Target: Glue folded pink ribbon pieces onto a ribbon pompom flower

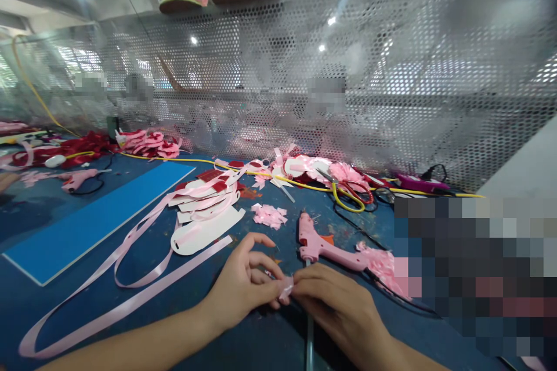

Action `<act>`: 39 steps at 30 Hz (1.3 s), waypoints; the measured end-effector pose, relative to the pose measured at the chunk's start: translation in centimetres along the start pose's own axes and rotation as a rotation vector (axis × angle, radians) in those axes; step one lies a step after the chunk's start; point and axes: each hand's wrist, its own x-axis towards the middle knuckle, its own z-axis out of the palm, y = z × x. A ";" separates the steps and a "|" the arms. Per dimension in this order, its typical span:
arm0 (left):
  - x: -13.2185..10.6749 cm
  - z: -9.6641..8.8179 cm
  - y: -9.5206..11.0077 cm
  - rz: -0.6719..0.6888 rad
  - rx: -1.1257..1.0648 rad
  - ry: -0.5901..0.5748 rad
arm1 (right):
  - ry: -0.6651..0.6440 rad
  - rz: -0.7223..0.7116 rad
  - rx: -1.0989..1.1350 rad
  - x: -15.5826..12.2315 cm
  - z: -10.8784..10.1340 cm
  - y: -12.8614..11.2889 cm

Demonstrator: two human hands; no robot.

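Between my two hands is a small piece of pink ribbon. My left hand pinches it from the left with thumb and fingers, the forefinger arched above. From the other side my right hand closes its fingertips on the same piece. Just beyond the right hand lies a pink hot glue gun, a clear glue stick running from it toward me. A small pile of cut pink ribbon pieces sits ahead of my hands. A long pink ribbon loops across the table on the left.
White card shapes with ribbon are stacked at left centre, beside a blue board. Yellow-handled scissors and a yellow cable lie toward the back. A perforated metal screen stands behind. Pink ribbon pieces lie at right.
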 end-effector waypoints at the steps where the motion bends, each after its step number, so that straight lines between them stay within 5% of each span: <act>1: 0.0 0.0 0.0 0.002 0.000 -0.002 | 0.003 0.009 -0.005 0.0 0.0 -0.1; 19: -0.1 -0.1 0.4 0.077 0.168 -0.015 | 0.073 0.093 0.020 -0.2 -0.2 -0.5; 23: -0.6 -0.3 0.6 0.170 0.388 -0.072 | 0.115 0.267 0.104 -0.1 0.0 -0.8; 29: -0.8 -0.2 0.2 0.255 0.406 -0.089 | 0.153 0.593 0.385 0.0 0.4 -0.9; 39: -0.4 -0.4 0.3 0.353 0.376 -0.069 | 0.124 0.592 0.417 -0.1 0.6 -0.6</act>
